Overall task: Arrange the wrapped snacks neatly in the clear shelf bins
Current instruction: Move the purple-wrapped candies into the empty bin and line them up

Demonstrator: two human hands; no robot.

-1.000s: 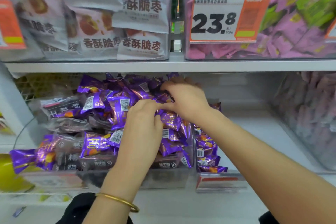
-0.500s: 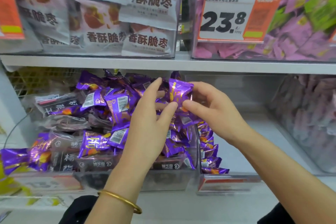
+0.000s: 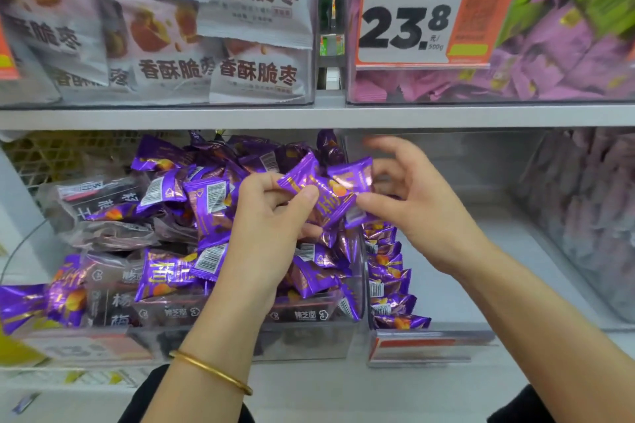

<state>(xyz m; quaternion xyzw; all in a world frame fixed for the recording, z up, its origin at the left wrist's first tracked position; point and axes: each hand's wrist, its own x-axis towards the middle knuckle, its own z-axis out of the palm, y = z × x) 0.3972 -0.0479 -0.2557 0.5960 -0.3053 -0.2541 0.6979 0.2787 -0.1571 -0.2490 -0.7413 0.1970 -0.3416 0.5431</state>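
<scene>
Your left hand [image 3: 264,233] and right hand [image 3: 419,213] pinch a purple wrapped snack [image 3: 328,197], long axis slanting upper-left to lower-right.

Shiny purple wrapped snacks [image 3: 331,197] are being held tilted above the clear bin [image 3: 309,336], which is being overfilled with matching packets [image 3: 206,203].

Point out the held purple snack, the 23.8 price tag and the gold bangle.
held purple snack [image 3: 335,197]: head view, wrapper's middle.
price tag [image 3: 405,27]: head view, white number panel.
gold bangle [image 3: 212,370]: head view, middle of band.
</scene>
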